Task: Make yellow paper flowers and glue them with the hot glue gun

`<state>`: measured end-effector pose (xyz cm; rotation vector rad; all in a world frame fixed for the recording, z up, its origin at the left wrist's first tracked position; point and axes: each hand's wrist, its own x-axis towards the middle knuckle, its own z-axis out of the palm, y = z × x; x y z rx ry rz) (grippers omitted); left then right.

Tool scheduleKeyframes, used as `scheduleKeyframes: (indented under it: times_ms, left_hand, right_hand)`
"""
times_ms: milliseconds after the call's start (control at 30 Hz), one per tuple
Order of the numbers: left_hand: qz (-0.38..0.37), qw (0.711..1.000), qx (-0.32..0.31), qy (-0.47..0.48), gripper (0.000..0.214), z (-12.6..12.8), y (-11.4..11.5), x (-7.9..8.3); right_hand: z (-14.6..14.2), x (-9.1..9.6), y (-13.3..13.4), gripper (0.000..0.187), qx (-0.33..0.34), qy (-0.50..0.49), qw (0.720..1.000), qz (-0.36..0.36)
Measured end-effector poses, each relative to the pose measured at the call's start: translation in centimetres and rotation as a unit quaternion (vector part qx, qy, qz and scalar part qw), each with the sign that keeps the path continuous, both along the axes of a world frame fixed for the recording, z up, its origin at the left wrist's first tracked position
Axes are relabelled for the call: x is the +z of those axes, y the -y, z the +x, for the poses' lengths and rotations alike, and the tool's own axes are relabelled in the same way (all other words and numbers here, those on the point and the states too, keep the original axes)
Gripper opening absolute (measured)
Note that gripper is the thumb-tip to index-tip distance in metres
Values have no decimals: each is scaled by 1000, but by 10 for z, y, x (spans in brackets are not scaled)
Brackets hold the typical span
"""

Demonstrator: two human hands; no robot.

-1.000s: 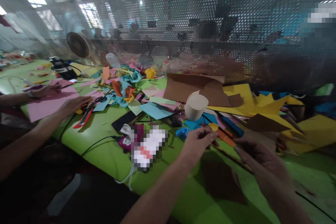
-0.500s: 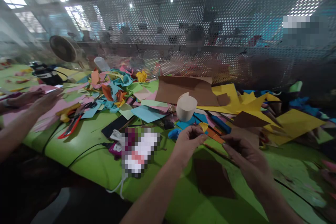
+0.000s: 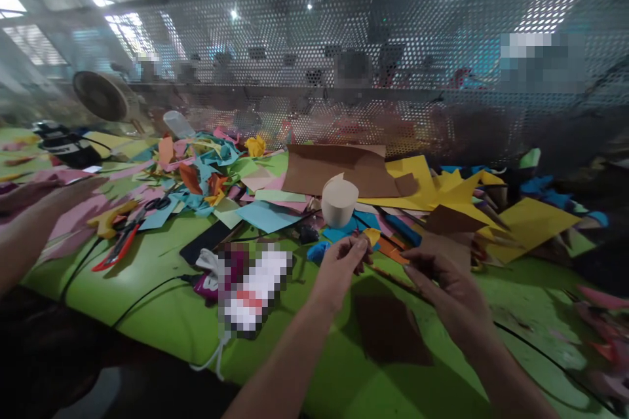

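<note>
Left hand (image 3: pixel 341 262): hovered above the near centre of the bench (image 3: pixel 162 308), thumb pinched against fingertips (image 3: pixel 361 246); could not tell whether anything sat in the pinch, too small and blurred.
Right hand (image 3: pixel 445 288): hovered just right of the left hand, apart from it, fingers half curled; could not tell whether grasping or released.
Brown paper piece (image 3: pixel 390 330): lay flat on the green bench, near edge, under and between both hands, touched by neither.
Cream paper roll (image 3: pixel 339 201): stood upright just beyond the left hand.
Large brown sheet (image 3: pixel 339 169): lay flat beyond the roll, towards the far screen.
Yellow sheets (image 3: pixel 531 226): lay spread to the right, partly overlapped by brown offcuts.
Blue sheet (image 3: pixel 268 215): lay left of the roll.
Heap of coloured scraps (image 3: pixel 206 170): sat piled far left of centre.
Black phone (image 3: pixel 204 250): lay flat, left of the hands.
Red-handled tool (image 3: pixel 115 250): lay near the left edge; type unclear through blur.
Co-worker's hand (image 3: pixel 63 193): rested at far left on a pink sheet (image 3: pixel 73 226), blurred.
Fan (image 3: pixel 101 97): stood at far left.
Perforated metal screen (image 3: pixel 344 46): ran along the far side of the bench.
</note>
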<state>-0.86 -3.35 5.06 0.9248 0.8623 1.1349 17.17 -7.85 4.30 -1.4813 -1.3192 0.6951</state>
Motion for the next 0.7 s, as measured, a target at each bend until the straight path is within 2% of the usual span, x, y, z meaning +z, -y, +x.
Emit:
scheduleKeyframes:
  times_ms: [200, 400, 500, 600, 700]
  left_hand:
    - [-11, 1000, 3, 17, 47, 0, 1, 0]
    - [-15, 998, -31, 57, 26, 0, 0, -3]
    - [-40, 993, -57, 94, 24, 8, 5, -7]
    - [-82, 987, -86, 110, 33, 24, 19, -6]
    - [-104, 988, -61, 93, 39, 44, 39, 2]
  right_hand:
    - [0, -1, 0, 25, 16, 3, 1000, 4]
    - [-2, 3, 0, 25, 23, 1, 1000, 19]
    - [-6, 9, -2, 27, 24, 25, 997, 73]
    - [-12, 16, -8, 29, 21, 33, 988, 151]
    - [-19, 24, -14, 29, 30, 46, 980, 190]
